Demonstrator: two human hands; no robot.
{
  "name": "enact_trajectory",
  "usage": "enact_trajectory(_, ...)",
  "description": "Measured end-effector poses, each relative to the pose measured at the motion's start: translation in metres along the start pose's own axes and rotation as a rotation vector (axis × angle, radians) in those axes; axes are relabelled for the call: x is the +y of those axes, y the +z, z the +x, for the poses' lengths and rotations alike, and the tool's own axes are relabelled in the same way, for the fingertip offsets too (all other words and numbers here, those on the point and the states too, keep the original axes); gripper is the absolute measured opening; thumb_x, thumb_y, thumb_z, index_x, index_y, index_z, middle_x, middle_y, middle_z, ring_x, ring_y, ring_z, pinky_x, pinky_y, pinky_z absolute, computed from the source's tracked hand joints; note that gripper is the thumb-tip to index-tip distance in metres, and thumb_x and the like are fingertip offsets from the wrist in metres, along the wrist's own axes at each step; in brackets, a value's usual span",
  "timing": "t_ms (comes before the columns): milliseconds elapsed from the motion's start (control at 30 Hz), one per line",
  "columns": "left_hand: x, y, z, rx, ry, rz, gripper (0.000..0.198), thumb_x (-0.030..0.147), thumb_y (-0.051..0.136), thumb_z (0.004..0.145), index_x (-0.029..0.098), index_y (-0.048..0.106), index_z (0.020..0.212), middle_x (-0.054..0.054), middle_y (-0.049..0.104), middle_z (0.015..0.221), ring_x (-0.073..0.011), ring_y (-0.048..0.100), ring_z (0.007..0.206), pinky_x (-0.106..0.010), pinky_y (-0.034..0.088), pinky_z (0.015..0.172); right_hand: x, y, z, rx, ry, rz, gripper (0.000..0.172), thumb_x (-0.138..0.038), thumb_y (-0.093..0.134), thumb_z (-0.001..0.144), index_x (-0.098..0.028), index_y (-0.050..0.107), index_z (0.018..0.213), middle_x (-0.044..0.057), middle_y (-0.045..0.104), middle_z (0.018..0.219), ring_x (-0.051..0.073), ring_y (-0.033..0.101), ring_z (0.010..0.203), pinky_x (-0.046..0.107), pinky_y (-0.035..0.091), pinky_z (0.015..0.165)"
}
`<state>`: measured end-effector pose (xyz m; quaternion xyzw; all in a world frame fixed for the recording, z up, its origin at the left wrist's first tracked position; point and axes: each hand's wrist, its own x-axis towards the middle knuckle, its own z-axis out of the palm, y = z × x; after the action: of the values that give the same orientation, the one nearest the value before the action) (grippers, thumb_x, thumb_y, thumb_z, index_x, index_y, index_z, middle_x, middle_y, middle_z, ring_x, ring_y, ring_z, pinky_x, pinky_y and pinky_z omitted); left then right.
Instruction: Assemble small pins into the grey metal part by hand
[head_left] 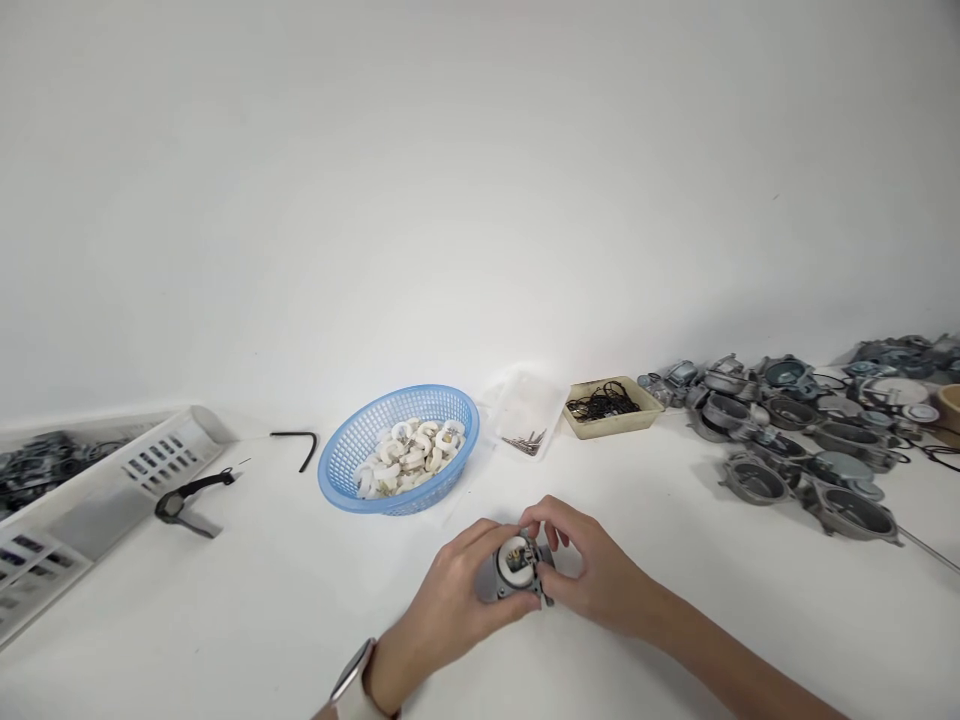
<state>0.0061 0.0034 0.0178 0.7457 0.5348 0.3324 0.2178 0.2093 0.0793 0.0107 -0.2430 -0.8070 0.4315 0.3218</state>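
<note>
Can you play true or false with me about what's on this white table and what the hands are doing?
1. Both hands hold one small grey metal part. True: the left hand cups it and the right hand pinches its top.
2. The blue basket is full of black rings. False: it holds white curved pieces.
3. A heap of grey metal housings lies to the right. True.
4. The black hex key lies inside the basket. False: it lies on the table, left of the basket.
5. The tan tray holds thin black rings. True.
</note>
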Motion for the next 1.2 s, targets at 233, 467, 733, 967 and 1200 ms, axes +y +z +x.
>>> enact_trajectory(233, -0.0019, 0.0008, -0.0008, -0.011, -0.006, 0.007, 0.056, 0.042, 0.081, 0.081, 0.028, 0.062, 0.132, -0.008, 0.068, 0.118, -0.026, 0.066, 0.106, -0.038, 0.055, 0.092, -0.0002, -0.0006, 0.0002, -0.002, -0.001, 0.013, 0.041, -0.007, 0.056, 0.074, -0.028, 0.061, 0.108, -0.002, 0.063, 0.096, 0.016, 0.052, 0.08, 0.03, 0.044, 0.075)
enact_trajectory(467, -0.002, 0.0006, -0.0005, -0.018, -0.017, -0.006, 0.055, 0.039, 0.081, 0.081, 0.029, 0.061, 0.132, -0.006, 0.067, 0.118, -0.0246, 0.065, 0.106, -0.037, 0.054, 0.092, 0.0002, -0.0009, -0.0002, 0.001, -0.006, 0.015, 0.041, -0.006, 0.056, 0.073, -0.028, 0.061, 0.107, -0.002, 0.063, 0.097, 0.016, 0.052, 0.08, 0.03, 0.044, 0.075)
enact_trajectory(733, 0.0018, -0.0014, -0.0003, -0.02, -0.018, -0.006, 0.055, 0.039, 0.08, 0.082, 0.029, 0.061, 0.132, -0.007, 0.068, 0.119, -0.0248, 0.065, 0.107, -0.037, 0.054, 0.092, 0.0017, -0.0001, -0.0013, 0.017, -0.011, -0.015, 0.042, -0.006, 0.056, 0.074, -0.028, 0.061, 0.109, -0.001, 0.063, 0.097, 0.016, 0.053, 0.081, 0.03, 0.046, 0.076)
enact_trajectory(967, 0.002, -0.0016, -0.0001, -0.025, -0.031, 0.0, 0.054, 0.038, 0.081, 0.081, 0.03, 0.062, 0.131, -0.005, 0.068, 0.118, -0.0239, 0.065, 0.106, -0.036, 0.053, 0.092, 0.0043, 0.0004, -0.0001, 0.005, -0.084, 0.008, 0.049, -0.001, 0.056, 0.07, -0.027, 0.059, 0.111, -0.002, 0.06, 0.097, 0.016, 0.053, 0.082, 0.03, 0.047, 0.078)
enact_trajectory(1200, 0.0002, -0.0005, -0.0006, -0.025, -0.022, 0.005, 0.055, 0.039, 0.081, 0.081, 0.03, 0.061, 0.132, -0.005, 0.068, 0.118, -0.0245, 0.065, 0.106, -0.036, 0.053, 0.092, 0.0051, 0.0019, -0.0021, -0.001, -0.063, -0.015, 0.047, -0.003, 0.056, 0.074, -0.029, 0.058, 0.112, -0.002, 0.061, 0.098, 0.015, 0.052, 0.081, 0.031, 0.046, 0.079)
